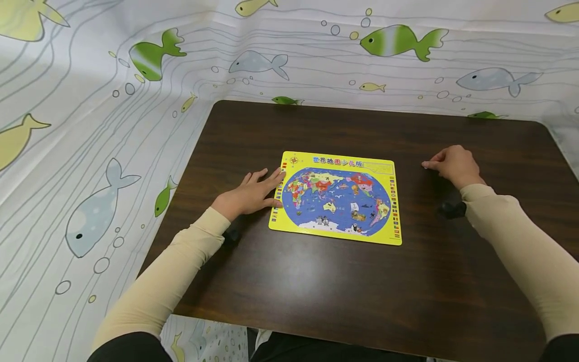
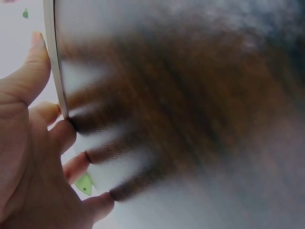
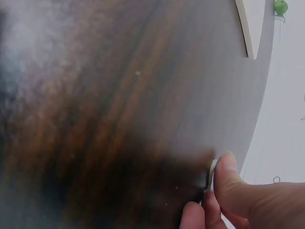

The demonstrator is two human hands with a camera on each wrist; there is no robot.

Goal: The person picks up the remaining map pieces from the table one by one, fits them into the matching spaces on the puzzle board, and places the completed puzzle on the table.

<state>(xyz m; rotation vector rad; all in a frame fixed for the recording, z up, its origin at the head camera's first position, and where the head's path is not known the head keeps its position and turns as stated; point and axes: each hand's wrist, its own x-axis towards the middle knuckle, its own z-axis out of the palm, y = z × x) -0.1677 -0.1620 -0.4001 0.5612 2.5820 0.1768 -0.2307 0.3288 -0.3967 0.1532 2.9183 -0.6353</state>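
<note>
A yellow-bordered world map board [image 1: 334,236] lies flat on the dark table, with a blue oval map, small flags down both sides and a Chinese title on top. My left hand [image 1: 249,197] rests at its left edge, fingers spread, thumb and fingertips touching the border. From the left wrist view, that hand [image 2: 28,143] has its thumb against the board's thin edge [image 2: 53,57]. Off to the board's right, my right hand [image 1: 458,166] is low over the table. In the right wrist view its thumb and fingers pinch a small thin flat piece [image 3: 211,172], seen edge-on.
The brown wooden table [image 1: 289,291] has rounded corners and a bright glare near its front. A white sheet [image 1: 307,50] printed with fish hangs behind it and along the left side. Dark wrist devices [image 1: 452,209] sit under the sleeves.
</note>
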